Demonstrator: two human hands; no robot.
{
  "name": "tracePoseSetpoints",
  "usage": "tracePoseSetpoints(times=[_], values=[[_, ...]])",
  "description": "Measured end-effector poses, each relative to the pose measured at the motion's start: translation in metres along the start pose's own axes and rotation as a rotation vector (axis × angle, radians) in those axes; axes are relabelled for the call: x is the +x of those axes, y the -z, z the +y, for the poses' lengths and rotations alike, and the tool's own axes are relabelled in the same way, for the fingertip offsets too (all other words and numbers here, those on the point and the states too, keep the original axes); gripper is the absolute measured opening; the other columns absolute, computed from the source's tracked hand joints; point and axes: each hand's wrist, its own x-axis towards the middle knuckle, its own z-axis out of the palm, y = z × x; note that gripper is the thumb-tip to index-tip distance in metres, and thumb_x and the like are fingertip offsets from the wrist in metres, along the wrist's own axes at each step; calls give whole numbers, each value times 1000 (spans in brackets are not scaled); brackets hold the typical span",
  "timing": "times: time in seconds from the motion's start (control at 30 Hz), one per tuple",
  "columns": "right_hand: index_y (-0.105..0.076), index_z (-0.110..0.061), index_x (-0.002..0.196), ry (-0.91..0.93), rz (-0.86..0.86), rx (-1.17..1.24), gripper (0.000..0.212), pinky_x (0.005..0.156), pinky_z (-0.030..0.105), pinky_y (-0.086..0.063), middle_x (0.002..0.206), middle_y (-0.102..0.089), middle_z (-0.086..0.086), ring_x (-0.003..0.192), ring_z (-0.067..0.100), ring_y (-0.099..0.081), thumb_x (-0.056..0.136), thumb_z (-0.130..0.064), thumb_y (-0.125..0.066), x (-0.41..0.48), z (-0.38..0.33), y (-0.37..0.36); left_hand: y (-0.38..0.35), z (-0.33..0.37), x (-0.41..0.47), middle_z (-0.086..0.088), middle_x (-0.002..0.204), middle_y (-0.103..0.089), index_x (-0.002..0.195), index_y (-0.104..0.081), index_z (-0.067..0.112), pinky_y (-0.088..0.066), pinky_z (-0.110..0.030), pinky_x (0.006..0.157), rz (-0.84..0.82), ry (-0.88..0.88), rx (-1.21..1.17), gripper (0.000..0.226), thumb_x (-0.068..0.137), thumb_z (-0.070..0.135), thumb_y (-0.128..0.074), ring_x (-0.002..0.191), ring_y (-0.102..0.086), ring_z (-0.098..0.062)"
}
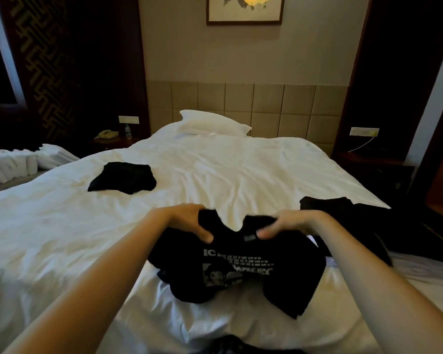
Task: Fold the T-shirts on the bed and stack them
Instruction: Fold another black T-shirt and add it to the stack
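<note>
A black T-shirt with a white print (pixel 237 272) lies crumpled on the white bed (pixel 215 169) in front of me, print side up. My left hand (pixel 189 221) grips its left shoulder beside the collar. My right hand (pixel 289 224) grips the right shoulder, thumb on the fabric near the neck label. Farther back on the left, a folded black T-shirt (pixel 123 177) rests flat on the sheet. More black clothing (pixel 363 221) is heaped at the bed's right edge.
A white pillow (pixel 212 123) leans at the padded headboard. Dark nightstands flank the bed, the left one with a phone (pixel 106 134) and a bottle. Folded white towels (pixel 18 162) sit on a second bed at far left.
</note>
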Motion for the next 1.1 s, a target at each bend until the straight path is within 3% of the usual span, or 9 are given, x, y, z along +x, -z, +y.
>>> tracePoseSetpoints(times=[0.1,0.17,0.27,0.37,0.53,0.7,0.9,1.0,1.1], values=[[-63,-12,106,-96,42,-621,44,85,36,-53,106,-66,6,95,23,-64,69,-24,-83,23,18,-20,-25,-18,4,0,150,-32,146,-27,20,-29,-42,112,-153,126,308,95,70,47,-78,139,-30,-25],[-54,-11,75,-130,222,-897,21,61,29,-46,79,-54,6,68,21,-53,77,-17,-74,38,27,-36,-43,-29,13,-2,131,-54,132,-48,19,-44,-39,100,-66,92,492,68,74,42,-76,120,-51,-25],[-34,-13,62,-93,449,-885,31,47,25,-25,65,-36,2,53,17,-34,87,-7,-52,53,30,-52,-55,-35,20,-5,101,-60,105,-59,14,-49,-33,73,135,45,454,20,88,25,-56,87,-57,-22],[-44,-10,69,-56,541,-721,18,48,26,-28,66,-41,2,58,20,-41,85,-6,-49,74,37,-59,-65,-43,20,-6,104,-60,106,-58,12,-43,-30,71,214,88,237,20,88,17,-51,92,-57,-24],[-43,-29,69,-16,370,-277,24,62,27,-39,89,-47,4,76,20,-51,79,-9,-52,116,72,-88,-116,-58,16,-10,132,-51,126,-49,8,-37,-27,95,30,115,-63,43,88,24,-60,120,-49,-24],[-38,-23,132,-7,358,-443,49,83,38,-44,122,-47,10,107,33,-52,86,-30,-55,128,86,-122,-166,-50,8,-7,146,-21,143,-16,9,-13,-54,114,-95,83,295,99,73,50,-72,137,-23,-27],[-50,-8,83,-28,169,-651,7,65,30,-40,90,-57,12,85,29,-57,87,-13,-51,113,66,-119,-143,-53,6,-7,111,-58,117,-49,11,-43,-34,85,110,35,76,36,85,23,-61,103,-57,-28],[-56,-8,105,-184,-143,-562,26,80,35,-46,104,-57,11,89,23,-54,84,-22,-56,99,47,-101,-126,-48,-2,0,78,-58,83,-60,9,-45,-28,69,-131,43,-91,4,81,6,-61,83,-56,-22],[-55,-8,86,-312,-370,-430,19,71,28,-44,86,-57,8,70,18,-52,84,-27,-51,76,27,-79,-103,-40,-14,4,61,-66,57,-69,15,-49,-20,66,-499,165,-380,32,75,-3,-49,66,-62,-16]])
